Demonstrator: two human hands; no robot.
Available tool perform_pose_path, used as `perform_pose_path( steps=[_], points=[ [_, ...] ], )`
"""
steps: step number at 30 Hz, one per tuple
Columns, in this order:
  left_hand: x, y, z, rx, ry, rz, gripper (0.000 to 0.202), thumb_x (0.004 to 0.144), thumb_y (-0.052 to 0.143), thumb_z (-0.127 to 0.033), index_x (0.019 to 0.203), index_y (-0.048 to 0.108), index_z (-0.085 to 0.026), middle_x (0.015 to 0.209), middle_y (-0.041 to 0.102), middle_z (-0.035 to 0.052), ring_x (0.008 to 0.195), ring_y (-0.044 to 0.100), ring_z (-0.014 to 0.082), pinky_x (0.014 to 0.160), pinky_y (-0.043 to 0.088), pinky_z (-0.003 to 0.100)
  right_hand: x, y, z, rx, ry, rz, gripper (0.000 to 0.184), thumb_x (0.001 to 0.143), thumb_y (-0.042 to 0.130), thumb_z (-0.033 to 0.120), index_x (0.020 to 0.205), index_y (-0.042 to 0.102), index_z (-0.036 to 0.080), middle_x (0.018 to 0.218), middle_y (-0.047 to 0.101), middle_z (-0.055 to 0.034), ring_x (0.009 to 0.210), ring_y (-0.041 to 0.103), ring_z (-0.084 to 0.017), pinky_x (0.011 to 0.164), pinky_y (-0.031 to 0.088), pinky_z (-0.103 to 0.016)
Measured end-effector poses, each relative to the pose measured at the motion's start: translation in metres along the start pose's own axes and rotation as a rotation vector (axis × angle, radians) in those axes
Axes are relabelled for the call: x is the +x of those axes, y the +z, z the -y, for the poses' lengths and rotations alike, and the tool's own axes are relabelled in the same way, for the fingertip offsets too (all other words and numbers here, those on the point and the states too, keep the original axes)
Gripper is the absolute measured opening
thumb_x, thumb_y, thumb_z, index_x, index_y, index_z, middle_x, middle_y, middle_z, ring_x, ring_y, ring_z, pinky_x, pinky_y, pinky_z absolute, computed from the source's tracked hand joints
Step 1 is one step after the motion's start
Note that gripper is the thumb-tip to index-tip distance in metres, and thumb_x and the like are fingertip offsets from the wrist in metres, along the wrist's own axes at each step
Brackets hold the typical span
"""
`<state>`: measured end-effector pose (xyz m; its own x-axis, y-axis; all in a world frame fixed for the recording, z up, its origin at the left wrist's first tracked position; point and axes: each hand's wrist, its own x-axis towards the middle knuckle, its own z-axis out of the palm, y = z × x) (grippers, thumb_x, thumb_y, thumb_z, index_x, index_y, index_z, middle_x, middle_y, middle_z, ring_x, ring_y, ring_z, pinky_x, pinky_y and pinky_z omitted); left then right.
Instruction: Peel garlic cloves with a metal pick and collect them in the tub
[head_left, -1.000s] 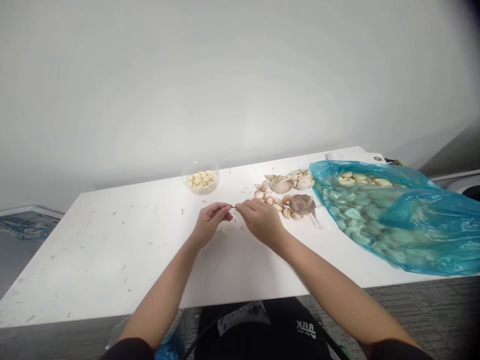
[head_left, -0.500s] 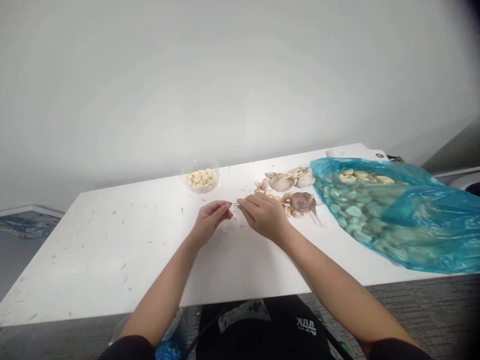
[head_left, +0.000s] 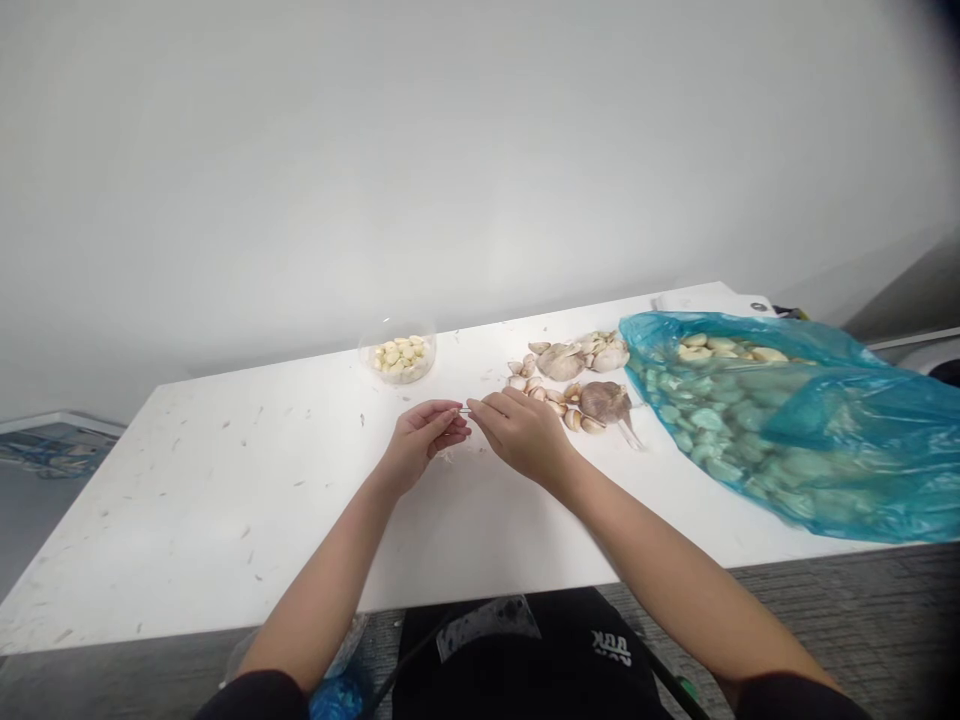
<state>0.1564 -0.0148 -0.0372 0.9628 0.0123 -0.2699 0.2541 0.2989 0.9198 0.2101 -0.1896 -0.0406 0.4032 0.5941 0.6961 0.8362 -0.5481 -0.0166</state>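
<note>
In the head view, the right hand (head_left: 525, 432) pinched a thin tool (head_left: 464, 410), which lay in the narrow gap between both hands, its far end at the left hand's (head_left: 424, 437) fingertips. The left was curled; whether it gripped anything, I cannot tell. Unpeeled cloves (head_left: 555, 397) lay just beyond the right hand.

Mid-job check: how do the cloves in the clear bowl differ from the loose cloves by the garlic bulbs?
The bowl cloves are pale cream and look peeled; the loose cloves are pinkish tan and seem skin-on. The bowl cloves are heaped inside the clear bowl, while the loose cloves lie on the white table. Both are groups of several cloves.
</note>
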Motion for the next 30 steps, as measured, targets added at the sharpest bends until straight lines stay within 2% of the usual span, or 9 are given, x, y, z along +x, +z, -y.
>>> perform_pose_path(
  steps=[3,8,17,19,24,30],
  points=[
    [-0.001,0.0,-0.001,-0.059,-0.023,0.003,0.028,0.074,0.069,-0.028,0.095,0.059,-0.012,0.08,0.064,0.005,0.075,0.064,0.0131,0.074,0.052,0.025,-0.001,0.001,0.0,-0.012,-0.013,0.003,0.021,0.087,0.046,0.011,0.099,0.063,0.014,0.074,0.059,-0.0028,0.07,0.045,-0.012,0.061,0.032,-0.027],
    [-0.001,0.001,-0.004,-0.117,-0.061,0.01,0.022,0.073,0.07,-0.025,0.081,0.056,-0.011,0.074,0.062,0.0033,0.069,0.063,0.0113,0.067,0.052,0.021,-0.003,0.003,0.0,-0.036,-0.052,-0.073,0.018,0.086,0.048,0.011,0.099,0.062,0.013,0.074,0.058,-0.0025,0.068,0.044,-0.012,0.059,0.032,-0.027],
    [0.0,0.0,-0.004,-0.137,-0.07,0.019,0.024,0.069,0.072,-0.024,0.079,0.055,-0.01,0.073,0.061,0.0033,0.064,0.062,0.0105,0.064,0.052,0.022,-0.001,-0.001,0.008,-0.165,-0.11,-0.131,0.019,0.088,0.047,0.011,0.099,0.062,0.011,0.068,0.053,-0.0032,0.064,0.042,-0.011,0.052,0.028,-0.027],
    [0.001,0.0,-0.005,-0.132,-0.062,0.018,0.023,0.07,0.072,-0.024,0.079,0.056,-0.01,0.073,0.061,0.0033,0.064,0.062,0.0106,0.064,0.051,0.022,-0.002,-0.002,0.011,-0.188,-0.097,-0.141,0.019,0.087,0.047,0.01,0.1,0.061,0.01,0.068,0.052,-0.0034,0.063,0.041,-0.011,0.05,0.025,-0.027],
    [0.002,-0.001,-0.004,-0.099,-0.031,0.028,0.021,0.072,0.07,-0.024,0.08,0.056,-0.011,0.074,0.061,0.0034,0.065,0.061,0.0105,0.065,0.051,0.023,-0.005,0.0,0.017,-0.121,-0.029,-0.063,0.02,0.09,0.042,0.011,0.101,0.059,0.011,0.07,0.053,-0.0046,0.063,0.041,-0.01,0.049,0.023,-0.027],
    [0.0,-0.001,-0.004,-0.034,-0.035,0.059,0.022,0.071,0.071,-0.025,0.08,0.057,-0.01,0.071,0.062,0.005,0.065,0.061,0.0125,0.065,0.051,0.024,-0.002,0.0,0.012,-0.201,0.027,-0.135,0.015,0.088,0.046,0.011,0.092,0.06,0.012,0.066,0.052,-0.0033,0.061,0.041,-0.011,0.05,0.021,-0.028]
  ],
)
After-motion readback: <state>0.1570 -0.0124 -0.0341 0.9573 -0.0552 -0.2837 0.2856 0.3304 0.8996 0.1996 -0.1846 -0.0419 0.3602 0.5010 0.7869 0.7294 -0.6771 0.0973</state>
